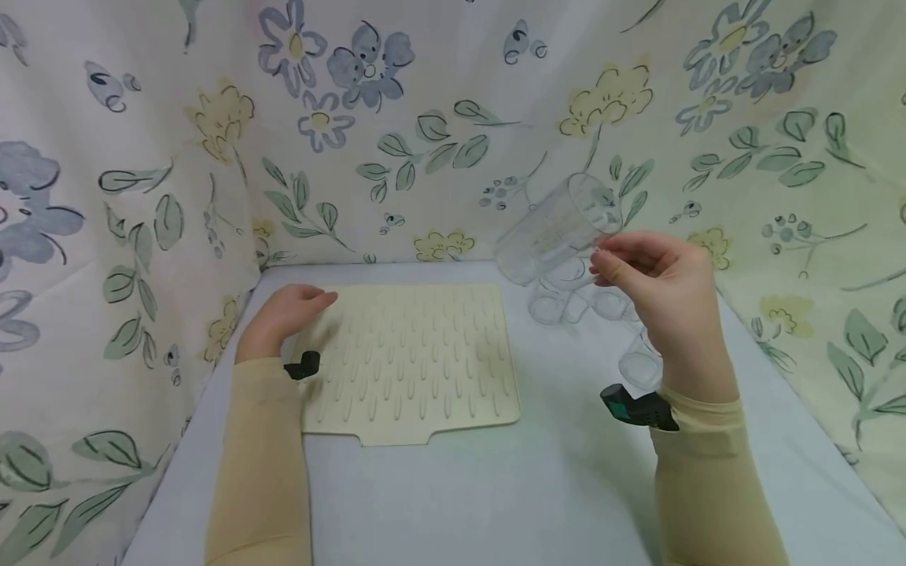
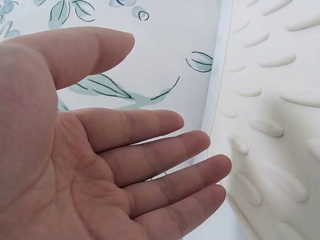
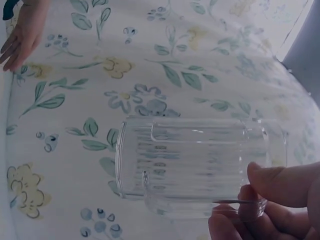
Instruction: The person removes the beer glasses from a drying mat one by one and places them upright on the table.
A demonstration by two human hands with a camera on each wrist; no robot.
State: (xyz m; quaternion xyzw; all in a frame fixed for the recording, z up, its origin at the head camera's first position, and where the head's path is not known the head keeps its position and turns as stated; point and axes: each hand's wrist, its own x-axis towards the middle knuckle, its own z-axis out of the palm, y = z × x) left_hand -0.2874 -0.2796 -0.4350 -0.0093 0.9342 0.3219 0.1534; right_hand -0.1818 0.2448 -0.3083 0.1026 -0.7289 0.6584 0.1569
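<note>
A clear drinking glass [image 1: 541, 236] is tilted in the air at the back right, its rim end toward the upper right. My right hand [image 1: 672, 303] pinches it at the rim between thumb and fingers, as the right wrist view of the glass [image 3: 192, 160] also shows. A cream drying mat [image 1: 410, 358] with raised ridges lies flat on the left half of the table. Above its left edge hovers my left hand [image 1: 279, 318], holding nothing. In the left wrist view that hand [image 2: 115, 170] has its fingers extended and thumb apart, beside the ridged mat [image 2: 270, 125].
Several more clear glasses cluster at the back right, including one glass [image 1: 547, 306] under the held one and another glass [image 1: 640, 365] beside my right wrist. A floral curtain [image 1: 425, 189] hangs behind and around the white table [image 1: 453, 503].
</note>
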